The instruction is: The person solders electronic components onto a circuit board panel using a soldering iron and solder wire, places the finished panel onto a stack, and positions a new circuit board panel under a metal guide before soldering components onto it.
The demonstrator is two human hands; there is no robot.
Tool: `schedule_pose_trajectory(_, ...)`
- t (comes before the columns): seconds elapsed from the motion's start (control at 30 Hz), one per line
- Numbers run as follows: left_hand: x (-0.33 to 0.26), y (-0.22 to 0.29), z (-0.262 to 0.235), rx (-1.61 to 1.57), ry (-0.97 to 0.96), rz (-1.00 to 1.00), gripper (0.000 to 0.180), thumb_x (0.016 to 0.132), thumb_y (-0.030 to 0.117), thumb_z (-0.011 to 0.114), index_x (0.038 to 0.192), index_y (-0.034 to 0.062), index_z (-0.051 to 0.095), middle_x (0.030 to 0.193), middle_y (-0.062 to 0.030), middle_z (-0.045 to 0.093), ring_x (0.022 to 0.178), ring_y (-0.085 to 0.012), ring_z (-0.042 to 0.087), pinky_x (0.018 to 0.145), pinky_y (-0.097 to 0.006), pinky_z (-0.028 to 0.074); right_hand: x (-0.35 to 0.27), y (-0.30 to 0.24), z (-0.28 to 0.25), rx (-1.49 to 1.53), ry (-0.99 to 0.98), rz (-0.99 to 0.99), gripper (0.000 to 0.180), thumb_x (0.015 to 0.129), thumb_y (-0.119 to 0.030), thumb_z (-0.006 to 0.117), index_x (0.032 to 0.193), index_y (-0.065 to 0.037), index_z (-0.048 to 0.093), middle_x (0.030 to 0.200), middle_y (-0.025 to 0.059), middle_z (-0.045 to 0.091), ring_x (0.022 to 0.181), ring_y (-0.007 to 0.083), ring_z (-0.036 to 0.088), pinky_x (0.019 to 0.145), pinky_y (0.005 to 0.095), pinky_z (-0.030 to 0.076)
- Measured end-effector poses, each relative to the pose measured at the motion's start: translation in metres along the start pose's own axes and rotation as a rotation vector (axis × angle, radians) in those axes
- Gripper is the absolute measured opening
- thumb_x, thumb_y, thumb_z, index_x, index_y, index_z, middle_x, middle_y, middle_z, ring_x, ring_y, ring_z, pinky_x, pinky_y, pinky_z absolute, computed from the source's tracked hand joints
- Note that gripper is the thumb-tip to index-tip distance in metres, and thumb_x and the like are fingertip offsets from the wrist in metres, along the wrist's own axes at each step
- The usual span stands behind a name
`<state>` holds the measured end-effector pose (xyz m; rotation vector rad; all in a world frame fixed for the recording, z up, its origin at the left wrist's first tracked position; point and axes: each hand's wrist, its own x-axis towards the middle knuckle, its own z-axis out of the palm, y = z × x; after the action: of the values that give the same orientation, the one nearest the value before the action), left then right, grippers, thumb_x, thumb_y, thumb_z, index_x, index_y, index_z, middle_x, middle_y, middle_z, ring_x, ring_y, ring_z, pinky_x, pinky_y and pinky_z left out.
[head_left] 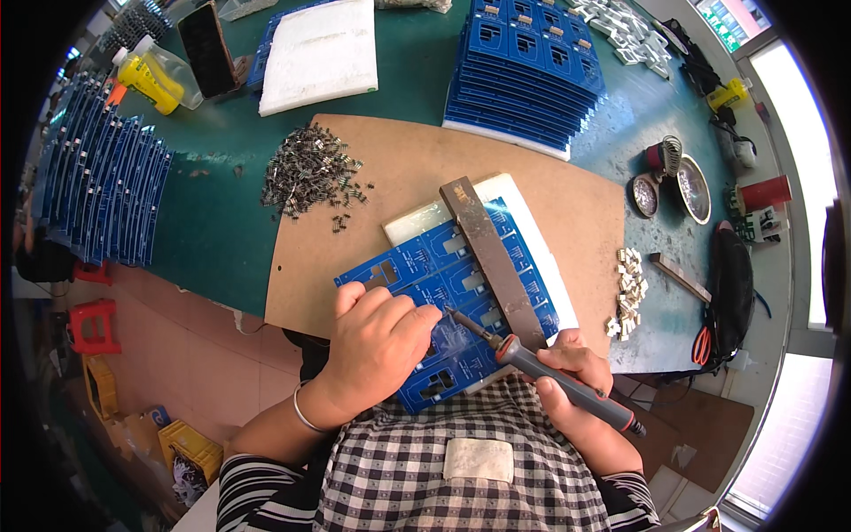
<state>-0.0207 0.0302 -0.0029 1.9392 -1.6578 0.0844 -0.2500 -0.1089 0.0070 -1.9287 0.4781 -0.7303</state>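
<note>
A blue circuit board panel [425,266] lies on a white foam pad [510,191] over a brown work board [417,168]. A flat metal bar [492,257] rests diagonally across the panel. My left hand [377,341] presses down on the panel's near left part, fingers curled; what is under the fingertips is hidden. My right hand [572,368] grips a soldering iron [554,372] with a grey and red handle. Its tip touches the panel just right of my left fingers.
A pile of small dark metal parts [310,168] lies at the brown board's far left. Stacks of blue boards stand far right [523,66] and along the left edge [102,177]. Small white parts [628,293], round tins [693,188], a solder spool [663,158] and yellow bottles [146,78] surround them.
</note>
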Motion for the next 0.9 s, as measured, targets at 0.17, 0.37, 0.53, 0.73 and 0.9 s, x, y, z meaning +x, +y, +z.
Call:
schedule_pose_trajectory(0.17, -0.003, -0.003, -0.013, 0.031, 0.014, 0.049, 0.021, 0.073, 0.011, 0.074, 0.093, 0.0168, 0.071, 0.066, 0.0038, 0.046, 0.064, -0.0161, 0.047, 0.075, -0.036, 0.032, 0.001, -0.004, -0.007, 0.078, -0.023, -0.035, 0.032, 0.086, -0.026, 0.075, 0.106, -0.005, 0.062, 0.085, 0.0112, 0.071, 0.067, 0.0204, 0.06, 0.074, 0.0356, 0.045)
schedule_pose_trajectory(0.37, -0.003, 0.017, -0.016, -0.237, 0.016, 0.044, 0.027, 0.074, 0.004, 0.077, 0.096, 0.0123, 0.064, 0.068, 0.0016, 0.055, 0.063, -0.0193, 0.051, 0.075, -0.037, 0.035, 0.019, -0.013, -0.002, 0.018, -0.126, -0.245, 0.034, 0.088, -0.025, 0.075, 0.115, -0.01, 0.06, 0.106, 0.0138, 0.074, 0.096, 0.0281, 0.071, 0.082, 0.0372, 0.042)
schedule_pose_trajectory(0.53, 0.001, 0.029, -0.014, -0.356, 0.003, 0.137, 0.029, 0.075, 0.005, 0.077, 0.098, 0.0122, 0.06, 0.071, 0.0015, 0.054, 0.066, -0.0186, 0.054, 0.072, -0.036, 0.038, 0.029, -0.014, 0.023, -0.053, -0.13, -0.394, 0.037, 0.075, -0.006, 0.082, 0.107, -0.012, 0.064, 0.104, 0.0092, 0.071, 0.095, 0.0271, 0.067, 0.083, 0.0404, 0.046)
schedule_pose_trajectory(0.73, -0.01, 0.026, -0.022, -0.451, -0.05, -0.005, 0.021, 0.076, 0.007, 0.078, 0.091, 0.0093, 0.064, 0.07, -0.0035, 0.058, 0.06, -0.0229, 0.058, 0.053, -0.035, 0.045, 0.022, -0.011, 0.023, 0.02, -0.049, -0.313, 0.034, 0.072, 0.0, 0.08, 0.102, -0.009, 0.067, 0.089, 0.008, 0.065, 0.085, 0.0283, 0.064, 0.076, 0.0375, 0.051)
schedule_pose_trajectory(0.9, -0.031, 0.014, -0.039, -0.283, -0.06, -0.021, 0.018, 0.076, 0.005, 0.077, 0.089, 0.0069, 0.065, 0.065, -0.0052, 0.058, 0.054, -0.023, 0.058, 0.048, -0.035, 0.044, 0.018, -0.007, 0.011, -0.239, -0.128, -0.423, 0.03, 0.073, 0.006, 0.075, 0.099, -0.007, 0.066, 0.081, 0.0072, 0.06, 0.077, 0.0269, 0.06, 0.07, 0.0363, 0.049)
